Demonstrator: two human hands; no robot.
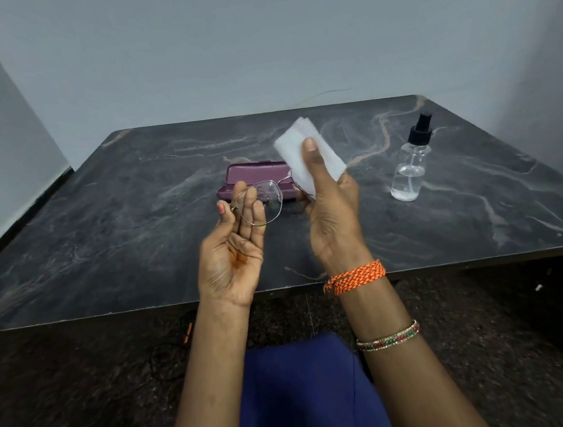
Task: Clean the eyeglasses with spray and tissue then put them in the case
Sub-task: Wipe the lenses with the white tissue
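Blue-clad lap nearest, both forearms reaching up over table edge. Left hand open-palmed, fingertips pinching the eyeglasses at the left lens rim; frame's long axis runs left-right, just in front of the purple case. Right hand grips folded tissue wrapped over the right lens, thumb on top. Case lies open directly behind the glasses, spray bottle well right of case, untouched. Judging: wipe in progress; casing is a short push forward, left hand nearer
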